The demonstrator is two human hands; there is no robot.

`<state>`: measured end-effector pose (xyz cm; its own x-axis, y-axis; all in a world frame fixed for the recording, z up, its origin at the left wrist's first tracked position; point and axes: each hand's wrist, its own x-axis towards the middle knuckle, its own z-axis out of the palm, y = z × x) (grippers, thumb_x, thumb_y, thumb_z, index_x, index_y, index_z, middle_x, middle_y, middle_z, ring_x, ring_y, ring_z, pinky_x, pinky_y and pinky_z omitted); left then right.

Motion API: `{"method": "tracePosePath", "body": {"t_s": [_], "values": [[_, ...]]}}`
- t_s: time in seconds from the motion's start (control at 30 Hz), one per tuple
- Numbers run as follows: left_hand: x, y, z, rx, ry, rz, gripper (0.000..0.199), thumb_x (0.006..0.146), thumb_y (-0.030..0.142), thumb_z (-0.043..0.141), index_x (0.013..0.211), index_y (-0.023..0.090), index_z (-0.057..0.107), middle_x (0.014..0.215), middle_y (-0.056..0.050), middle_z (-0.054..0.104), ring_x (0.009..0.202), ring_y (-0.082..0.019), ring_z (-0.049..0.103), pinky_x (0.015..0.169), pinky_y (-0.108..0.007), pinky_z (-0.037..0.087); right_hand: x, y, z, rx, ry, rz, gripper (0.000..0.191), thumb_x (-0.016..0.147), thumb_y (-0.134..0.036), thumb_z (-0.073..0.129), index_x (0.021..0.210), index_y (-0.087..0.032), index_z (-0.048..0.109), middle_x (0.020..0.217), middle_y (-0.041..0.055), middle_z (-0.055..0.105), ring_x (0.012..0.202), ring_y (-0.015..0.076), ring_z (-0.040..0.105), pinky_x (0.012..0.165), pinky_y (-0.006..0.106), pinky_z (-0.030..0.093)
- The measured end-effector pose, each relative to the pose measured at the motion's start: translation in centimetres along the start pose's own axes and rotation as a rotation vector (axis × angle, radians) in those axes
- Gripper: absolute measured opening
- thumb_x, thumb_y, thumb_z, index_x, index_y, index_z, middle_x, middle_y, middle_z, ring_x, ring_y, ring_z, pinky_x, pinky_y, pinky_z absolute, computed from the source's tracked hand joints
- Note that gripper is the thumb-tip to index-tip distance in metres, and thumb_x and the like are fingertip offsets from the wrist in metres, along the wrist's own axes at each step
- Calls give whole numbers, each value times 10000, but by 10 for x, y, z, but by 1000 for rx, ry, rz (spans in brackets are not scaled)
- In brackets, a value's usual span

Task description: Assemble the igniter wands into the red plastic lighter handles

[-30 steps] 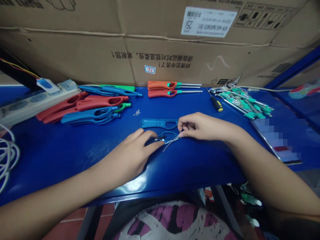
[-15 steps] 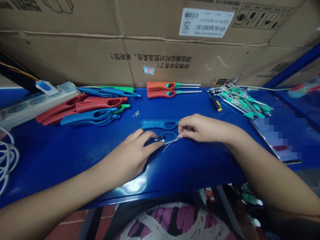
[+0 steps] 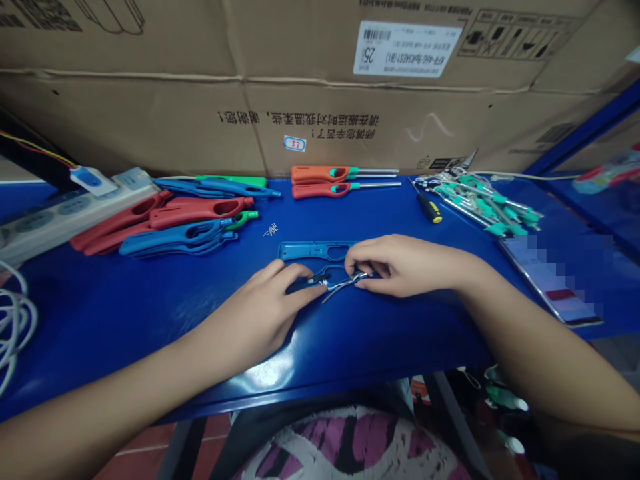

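A blue lighter shell half (image 3: 310,251) lies flat at the middle of the table. Just in front of it is a second blue shell half (image 3: 336,268), mostly covered by the hands. My left hand (image 3: 273,300) pinches the near side of this second half, beside a small black part (image 3: 323,276). The fingers of my right hand (image 3: 400,265) are closed on thin wires (image 3: 346,283) at its right end. A thin grey rod or wire sticks out between the hands. What lies under the fingertips is hidden.
Red, blue and green shells (image 3: 185,233) and a power strip (image 3: 75,207) lie left. Behind are small screws (image 3: 271,230), two finished lighters (image 3: 320,183) and a screwdriver (image 3: 430,208). Metal-tube assemblies (image 3: 485,200) and a phone (image 3: 550,280) are right.
My right hand has shifted slightly, its fingers now lower and further over the wires and the near shell's right end. My left hand stays almost in place.
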<state>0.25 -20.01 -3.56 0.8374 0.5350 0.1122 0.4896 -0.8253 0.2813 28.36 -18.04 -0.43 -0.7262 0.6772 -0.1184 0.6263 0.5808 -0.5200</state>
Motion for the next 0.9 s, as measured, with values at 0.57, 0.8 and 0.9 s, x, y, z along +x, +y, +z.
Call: {"method": "tracePosePath", "body": {"t_s": [0.57,0.8,0.9], "values": [[0,2,0,103,-16,7,486,939,61,446,1378,209,592,1270,-140,579,1043,-285,518,888,-474,550,3,-5,8,42,-3,-101,95,872,-189,647,966,-200,657,970,12,601,711,108,507,648,241,369],[0,3,0,127,-36,-2,487,935,71,463,1383,214,591,1262,-138,593,1065,-298,527,905,-496,546,8,-3,12,-6,24,-71,37,913,-200,619,947,-198,632,946,10,614,741,120,520,650,253,359],[0,2,0,124,-41,1,494,937,68,459,1388,222,589,1283,-133,587,1073,-299,525,913,-493,544,8,-4,15,-20,29,-45,111,908,-188,625,1018,-202,625,1006,23,638,819,143,558,681,260,380]]}}
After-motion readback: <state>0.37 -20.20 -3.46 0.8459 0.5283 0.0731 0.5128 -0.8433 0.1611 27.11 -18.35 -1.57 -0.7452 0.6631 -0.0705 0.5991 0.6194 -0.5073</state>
